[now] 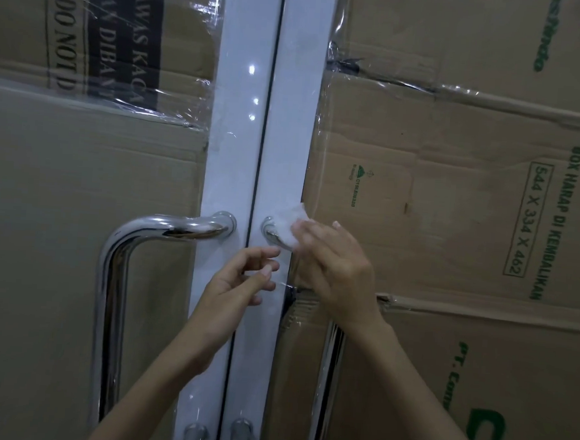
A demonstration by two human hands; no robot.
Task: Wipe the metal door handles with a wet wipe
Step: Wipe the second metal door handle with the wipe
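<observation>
the right hand (333, 264) presses a white wet wipe (290, 225) against the top end of the right door handle (274, 234), just where the bar curves into its round mount on the white door frame (289, 116). the fingers lie fairly flat over the wipe, holding it onto the metal rather than wrapping right round the bar, though how far they curl behind it is hidden. so this grip has the wipe between fingers and handle, touching both.

the left hand (243, 282) hovers just below and to the left, over the seam between the two door leaves, fingers loosely spread and holding nothing; whether its fingertips touch the frame i cannot tell.

what matters for the next stroke: the right handle's long axis runs straight down from the bend, its shaft (332, 360) showing under the right wrist, alongside the taped cardboard (453, 214). the unwiped length seems to lie below the grip, so the likely move is a downward slide, with the right hand plainly the nearer one.

the left door handle (116, 276) stands apart to the left, untouched by either hand, its own long bar also running down. it looks like the job is early.
</observation>
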